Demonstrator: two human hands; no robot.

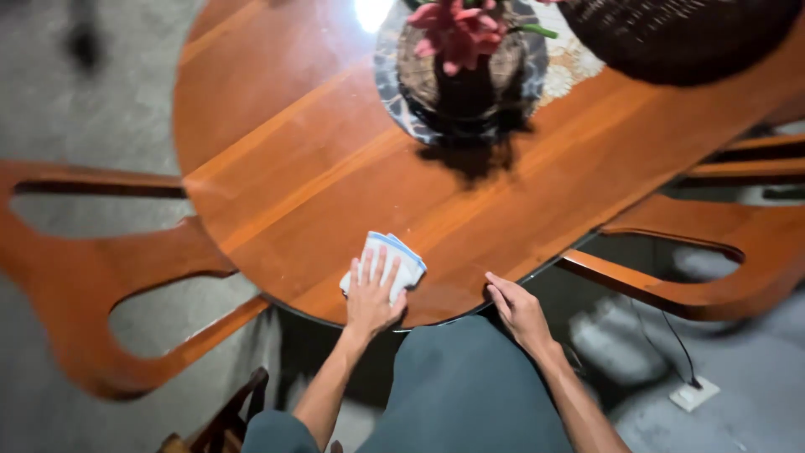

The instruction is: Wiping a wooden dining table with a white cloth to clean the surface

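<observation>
left hand [371, 295] pressed flat, fingers spread, on a folded white cloth with blue edging [394, 262] near the front edge of the glossy round wooden counter [277, 159]; right hand [517, 308] rests open on the rim, holding nothing. likely risk: a long forward sweep could nudge the dark vase of pink flowers [463, 71].

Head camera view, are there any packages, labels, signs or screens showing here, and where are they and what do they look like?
None: no package, label, sign or screen shows in this view.
Nearest to one: a small white square plate on the grey floor at the lower right, with a dark cable running up from it; too small to tell more.
On the wooden table, the left hand presses a folded white and blue cloth, which bears no visible label.
</observation>
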